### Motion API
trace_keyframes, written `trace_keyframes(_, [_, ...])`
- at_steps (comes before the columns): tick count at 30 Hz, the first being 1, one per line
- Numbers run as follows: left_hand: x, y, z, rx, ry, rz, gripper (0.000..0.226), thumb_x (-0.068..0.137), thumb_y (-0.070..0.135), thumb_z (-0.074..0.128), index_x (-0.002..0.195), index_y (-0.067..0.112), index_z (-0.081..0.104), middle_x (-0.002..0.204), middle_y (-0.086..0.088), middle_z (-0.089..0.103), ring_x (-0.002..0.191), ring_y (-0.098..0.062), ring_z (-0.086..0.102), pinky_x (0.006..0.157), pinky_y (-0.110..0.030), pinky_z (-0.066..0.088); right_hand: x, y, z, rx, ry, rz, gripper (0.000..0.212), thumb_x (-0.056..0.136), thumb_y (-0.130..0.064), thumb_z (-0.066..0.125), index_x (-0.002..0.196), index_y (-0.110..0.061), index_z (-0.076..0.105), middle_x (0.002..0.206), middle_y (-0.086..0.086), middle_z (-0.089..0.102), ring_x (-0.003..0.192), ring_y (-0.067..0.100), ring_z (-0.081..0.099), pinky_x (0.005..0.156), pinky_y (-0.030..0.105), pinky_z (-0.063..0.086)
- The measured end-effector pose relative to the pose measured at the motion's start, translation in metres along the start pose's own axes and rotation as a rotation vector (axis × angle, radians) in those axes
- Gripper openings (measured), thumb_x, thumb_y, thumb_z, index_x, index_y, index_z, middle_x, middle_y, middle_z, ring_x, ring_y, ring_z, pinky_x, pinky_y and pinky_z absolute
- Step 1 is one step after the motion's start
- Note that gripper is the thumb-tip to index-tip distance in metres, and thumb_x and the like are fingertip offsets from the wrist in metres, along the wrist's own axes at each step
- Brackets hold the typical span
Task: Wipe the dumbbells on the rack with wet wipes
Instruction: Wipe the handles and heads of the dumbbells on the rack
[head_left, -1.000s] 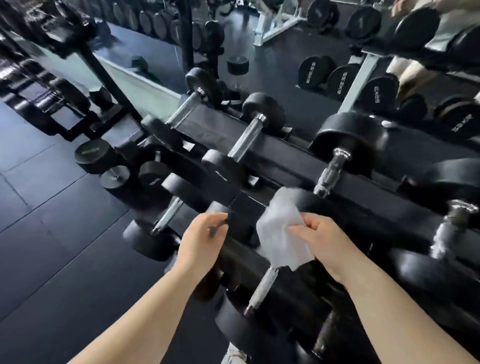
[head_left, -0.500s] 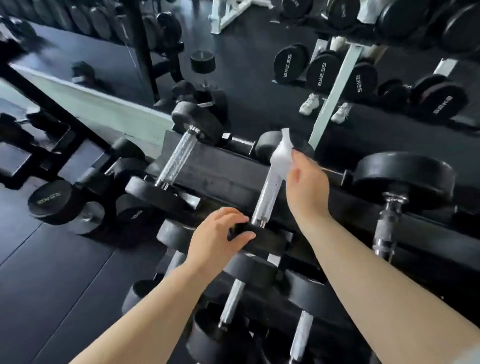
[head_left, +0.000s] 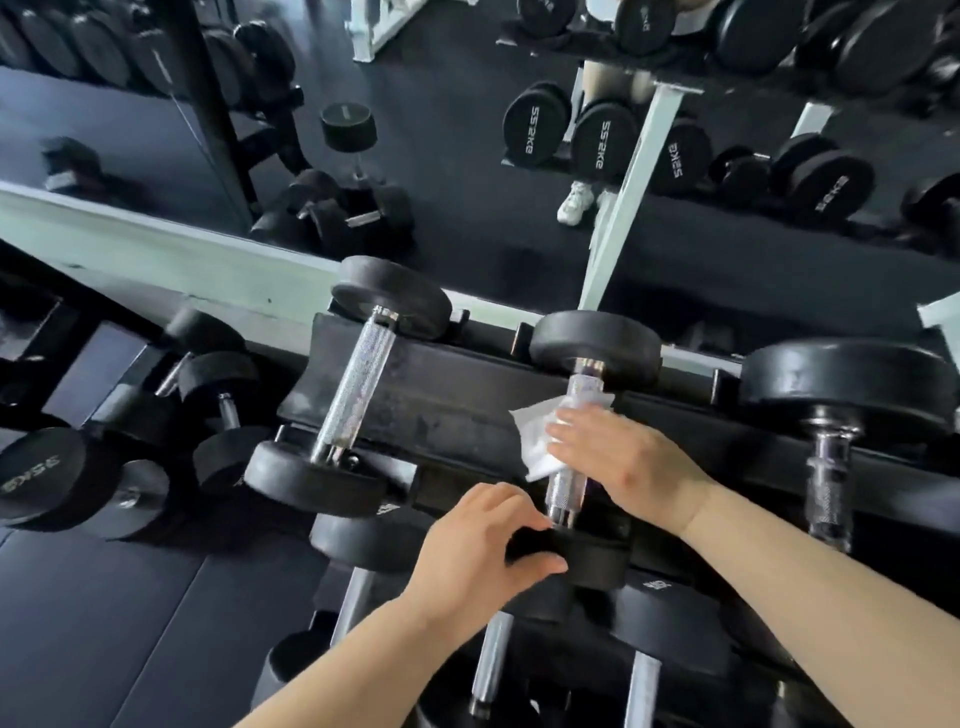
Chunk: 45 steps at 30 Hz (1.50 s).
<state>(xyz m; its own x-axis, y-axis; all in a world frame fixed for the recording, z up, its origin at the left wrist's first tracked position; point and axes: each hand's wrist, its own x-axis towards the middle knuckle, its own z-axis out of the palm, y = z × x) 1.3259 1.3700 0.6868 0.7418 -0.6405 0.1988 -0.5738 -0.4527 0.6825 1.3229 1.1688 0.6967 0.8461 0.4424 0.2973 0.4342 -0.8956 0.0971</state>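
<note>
A black dumbbell (head_left: 595, 348) with a knurled steel handle lies on the top tier of the black rack (head_left: 441, 410), in the middle of the head view. My right hand (head_left: 618, 462) wraps a white wet wipe (head_left: 535, 441) around the middle of that handle. My left hand (head_left: 483, 551) grips the near weight head of the same dumbbell, thumb below and fingers on top. A second dumbbell (head_left: 358, 384) lies to its left and a bigger one (head_left: 831, 415) to its right.
Lower tiers hold more dumbbells, their handles (head_left: 491, 660) showing under my forearms. Several loose dumbbells (head_left: 47, 478) sit on the dark floor at the left. A mirror behind the rack reflects another loaded rack (head_left: 602, 135) and a person's white shoes.
My right hand slid the wipe from the far weight head down onto the middle of the handle. My left hand kept its grip on the near head. The camera moved closer.
</note>
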Motion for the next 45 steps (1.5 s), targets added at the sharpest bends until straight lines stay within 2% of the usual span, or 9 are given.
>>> trace_keyframes(2, [-0.001,-0.001,0.001,-0.038,0.000,-0.006,0.028,0.067,0.054,0.053,0.081,0.031,0.054,0.080,0.014,0.063,0.080,0.000,0.047,0.060,-0.004,0.037,0.013,0.014,0.000,0.011,-0.007,0.123,0.021,0.078,0.010,0.060,0.092,0.000,0.072,0.097,0.015,0.072,0.091,0.029,0.069,0.092,0.030,0.048])
trace_keyframes(4, [-0.001,-0.001,0.000,-0.058,-0.012,-0.010,0.027,0.067,0.054,0.053,0.082,0.032,0.054,0.081,0.014,0.062,0.081,0.000,0.047,0.064,0.002,0.034,0.015,0.012,0.009,0.080,-0.023,0.284,0.034,0.060,0.012,0.072,0.093,0.003,0.071,0.098,0.018,0.071,0.094,0.031,0.068,0.081,0.032,0.054])
trace_keyframes(9, [-0.004,-0.001,0.002,-0.077,-0.005,-0.032,0.028,0.066,0.054,0.053,0.084,0.033,0.052,0.089,0.017,0.056,0.082,0.003,0.045,0.061,0.002,0.036,-0.007,-0.020,0.016,0.225,0.087,0.270,0.032,0.085,-0.005,0.041,0.090,0.000,0.073,0.097,0.015,0.072,0.100,0.029,0.065,0.106,0.019,0.026])
trace_keyframes(15, [-0.006,0.000,0.004,-0.082,0.012,-0.044,0.029,0.067,0.053,0.053,0.088,0.034,0.050,0.087,0.023,0.053,0.084,0.010,0.040,0.073,0.004,0.032,0.024,0.004,0.011,0.039,0.048,0.159,0.031,0.069,-0.002,0.046,0.079,-0.008,0.075,0.091,0.007,0.074,0.090,0.025,0.070,0.063,0.035,0.057])
trace_keyframes(22, [-0.007,0.000,0.005,-0.106,0.025,-0.061,0.031,0.066,0.054,0.053,0.091,0.035,0.051,0.088,0.033,0.045,0.091,0.025,0.037,0.074,0.003,0.034,-0.010,0.016,0.005,0.103,0.087,0.319,0.034,0.071,0.002,0.045,0.090,-0.002,0.072,0.096,0.012,0.073,0.084,0.029,0.071,0.058,0.039,0.058])
trace_keyframes(26, [-0.008,-0.001,0.005,-0.126,0.017,-0.082,0.032,0.066,0.055,0.054,0.091,0.036,0.051,0.085,0.036,0.050,0.091,0.022,0.039,0.073,0.002,0.034,-0.007,0.000,0.000,0.601,-0.126,0.910,0.040,0.088,0.007,0.036,0.112,-0.009,0.064,0.116,0.007,0.065,0.100,0.023,0.060,0.081,0.027,0.047])
trace_keyframes(32, [-0.007,-0.001,0.005,-0.131,0.015,-0.090,0.033,0.066,0.055,0.055,0.092,0.037,0.052,0.090,0.037,0.052,0.091,0.020,0.041,0.075,0.001,0.034,0.025,-0.001,-0.002,1.535,0.127,1.689,0.039,0.092,0.006,0.029,0.124,0.000,0.051,0.125,0.019,0.055,0.113,0.032,0.052,0.098,0.039,0.040])
trace_keyframes(37, [-0.007,0.000,0.003,-0.126,0.005,-0.089,0.034,0.066,0.056,0.053,0.093,0.036,0.051,0.086,0.033,0.049,0.091,0.021,0.040,0.076,0.001,0.034,0.040,0.009,-0.005,1.746,0.293,1.740,0.029,0.092,0.007,0.030,0.094,-0.002,0.058,0.090,0.014,0.058,0.075,0.021,0.055,0.070,0.030,0.044])
trace_keyframes(45, [-0.005,-0.001,0.004,-0.148,-0.008,-0.087,0.033,0.065,0.057,0.054,0.091,0.037,0.051,0.104,0.044,0.045,0.090,0.019,0.041,0.076,0.000,0.034,-0.007,-0.028,-0.013,1.761,0.126,1.594,0.020,0.093,-0.004,0.043,0.102,-0.003,0.061,0.087,0.010,0.063,0.079,0.019,0.059,0.067,0.026,0.047])
